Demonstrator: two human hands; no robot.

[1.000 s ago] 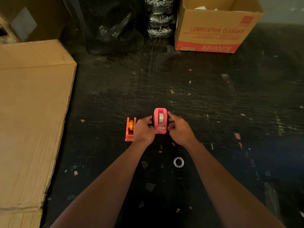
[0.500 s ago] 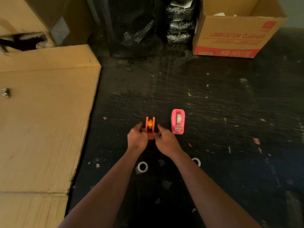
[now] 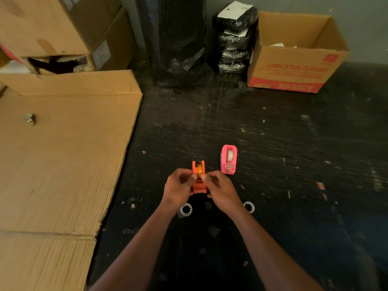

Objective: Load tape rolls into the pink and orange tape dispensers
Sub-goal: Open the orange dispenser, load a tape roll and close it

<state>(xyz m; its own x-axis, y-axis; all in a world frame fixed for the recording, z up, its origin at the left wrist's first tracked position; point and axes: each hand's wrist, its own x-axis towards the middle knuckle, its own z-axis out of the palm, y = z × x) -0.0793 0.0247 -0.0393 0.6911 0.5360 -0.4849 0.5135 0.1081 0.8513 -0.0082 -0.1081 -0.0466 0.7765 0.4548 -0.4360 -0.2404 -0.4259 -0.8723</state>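
Your left hand (image 3: 180, 186) grips the orange tape dispenser (image 3: 198, 179) from its left side, fingers curled against the body and thumb up near the yellow tape roll (image 3: 199, 169) seated in its cradle. Your right hand (image 3: 220, 189) closes in from the other side, thumb and forefinger pinched together right at the front of that yellow roll; whether they hold the tape's end is too small to tell. The orange dispenser sits between your two hands on the black scratched floor (image 3: 273, 206), its cutter end pointing toward you.

Just beside the orange dispenser, to its right and a little farther from you, the pink tape dispenser (image 3: 229, 159) stands on its own with a clear tape roll (image 3: 230, 155) in it, touched by neither hand. Nearer you than the orange dispenser, two white empty tape cores lie flat on the floor: one (image 3: 186, 209) below your left wrist, one (image 3: 249, 206) partly hidden by your right wrist.

Left of the orange dispenser, flattened cardboard (image 3: 63, 164) covers the floor, with a small metal piece (image 3: 30, 119) lying on it. Well beyond the orange dispenser, an open carton marked LUBRICATION CLEANER (image 3: 294, 70) stands against the wall, with black wrapped bundles (image 3: 235, 38) to its left.
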